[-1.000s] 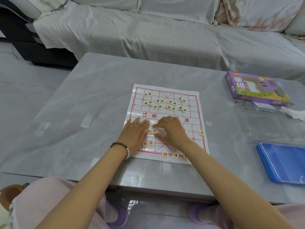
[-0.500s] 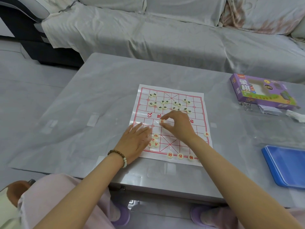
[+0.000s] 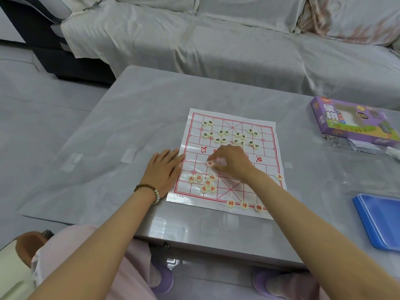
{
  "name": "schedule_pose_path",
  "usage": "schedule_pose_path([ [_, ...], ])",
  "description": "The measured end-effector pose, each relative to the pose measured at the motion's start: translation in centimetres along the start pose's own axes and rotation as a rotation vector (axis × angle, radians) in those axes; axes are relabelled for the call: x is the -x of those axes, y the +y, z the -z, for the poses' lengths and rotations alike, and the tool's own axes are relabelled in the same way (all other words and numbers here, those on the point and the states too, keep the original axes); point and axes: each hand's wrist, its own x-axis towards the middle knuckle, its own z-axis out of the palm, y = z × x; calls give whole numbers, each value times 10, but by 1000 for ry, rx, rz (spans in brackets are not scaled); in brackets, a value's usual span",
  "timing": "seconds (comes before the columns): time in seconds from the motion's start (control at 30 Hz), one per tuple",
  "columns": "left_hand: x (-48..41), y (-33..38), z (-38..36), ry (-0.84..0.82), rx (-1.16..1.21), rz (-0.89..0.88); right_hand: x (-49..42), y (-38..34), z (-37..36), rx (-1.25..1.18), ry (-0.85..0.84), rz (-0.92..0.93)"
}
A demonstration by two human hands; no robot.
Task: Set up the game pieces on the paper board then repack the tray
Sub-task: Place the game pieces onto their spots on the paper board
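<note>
A paper board (image 3: 266,152) with red grid lines lies on the grey table. Round cream pieces with dark marks (image 3: 229,135) are scattered across its far half. Several red-marked pieces (image 3: 202,182) cluster near its left front, three more (image 3: 244,205) line the near edge, and one (image 3: 279,177) sits at the right edge. My right hand (image 3: 231,161) pinches a red-marked piece (image 3: 209,163) against the board with thumb and forefinger. My left hand (image 3: 163,169) rests flat at the board's left edge, fingers spread. The blue tray (image 3: 381,221) lies at the far right.
A purple game box (image 3: 352,122) stands at the back right, with clear plastic wrapping (image 3: 359,146) beside it. A sofa under a grey cover (image 3: 216,44) runs behind the table. My knees and purple slippers show below the near table edge (image 3: 216,245).
My right hand carried a red piece from the near cluster up toward the board's middle left. My left hand slid off the pieces to the board's left edge. The camera shifted.
</note>
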Motion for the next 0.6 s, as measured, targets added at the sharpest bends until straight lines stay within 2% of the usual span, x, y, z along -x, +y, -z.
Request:
schedule_pose_path([
  [0.17, -1, 0, -2, 14, 13, 4, -4, -2, -7, 16, 69, -54],
  [0.6, -2, -1, -4, 30, 10, 6, -4, -10, -9, -25, 89, -72],
])
